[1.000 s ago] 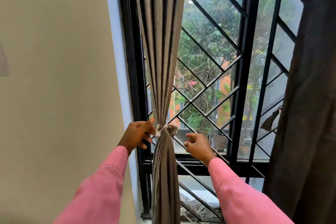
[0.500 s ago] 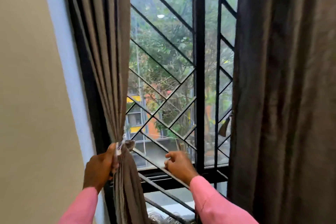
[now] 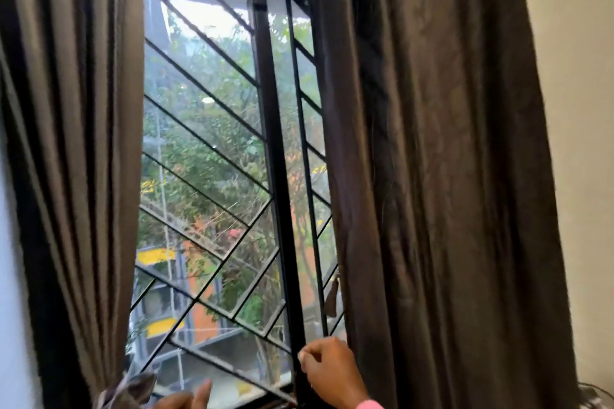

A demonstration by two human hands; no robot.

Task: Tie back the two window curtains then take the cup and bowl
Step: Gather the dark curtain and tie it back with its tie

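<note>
The left curtain (image 3: pixel 76 143) hangs gathered in brown folds, and its tie knot (image 3: pixel 133 387) shows at the bottom edge. My left hand (image 3: pixel 186 399) is just right of the knot, mostly cut off by the frame, with one finger raised and nothing in it. The right curtain (image 3: pixel 442 176) hangs loose and untied. A small tie-back strip (image 3: pixel 332 297) dangles at its inner edge. My right hand (image 3: pixel 329 372) is at that curtain's lower inner edge, its fingers loosely curled around nothing. No cup or bowl is in view.
Between the curtains, a black window frame post (image 3: pixel 279 176) and a diagonal metal grille (image 3: pixel 206 149) stand in front of the glass. A beige wall (image 3: pixel 581 109) runs along the right side, beside the right curtain.
The view has swung right and upward. My left hand has let go of the tied left curtain. My right hand has moved right to the inner edge of the right curtain.
</note>
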